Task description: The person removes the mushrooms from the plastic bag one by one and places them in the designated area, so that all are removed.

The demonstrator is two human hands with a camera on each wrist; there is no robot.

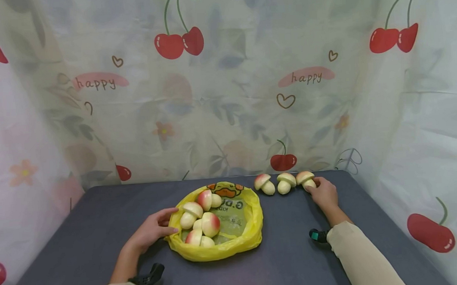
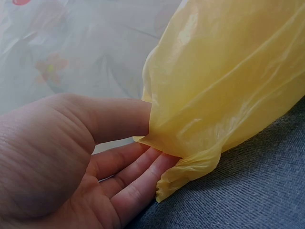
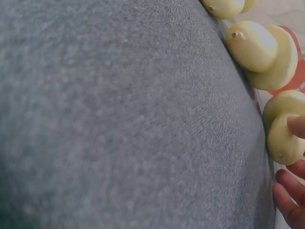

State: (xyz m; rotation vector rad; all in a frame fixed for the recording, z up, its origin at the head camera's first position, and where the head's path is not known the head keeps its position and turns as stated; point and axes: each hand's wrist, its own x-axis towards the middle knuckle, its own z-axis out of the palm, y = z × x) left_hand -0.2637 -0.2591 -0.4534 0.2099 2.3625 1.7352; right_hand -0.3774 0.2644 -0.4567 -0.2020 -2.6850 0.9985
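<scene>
A yellow plastic bag (image 1: 234, 248), its mouth spread wide and its rim rolled down, lies on the table with several toy mushrooms (image 1: 211, 224) inside. My left hand (image 1: 150, 228) holds the bag's left rim, thumb tucked inside the plastic and fingers outside; the left wrist view shows the thumb tip hidden behind the yellow film (image 2: 205, 86). Three more toy mushrooms with cream stems and pink-tinged caps stand in a row at the table's back edge. At the rightmost mushroom (image 1: 305, 178), my right hand (image 1: 326, 194) pinches the stem, thumb on one side and fingers on the other.
The dark grey cloth-covered table (image 1: 289, 260) reaches back to a hanging curtain (image 1: 226, 95) printed with cherries, which also closes off both sides. The left mushroom (image 1: 264, 184) and middle mushroom (image 1: 286, 183) of the row stand close beside the held one.
</scene>
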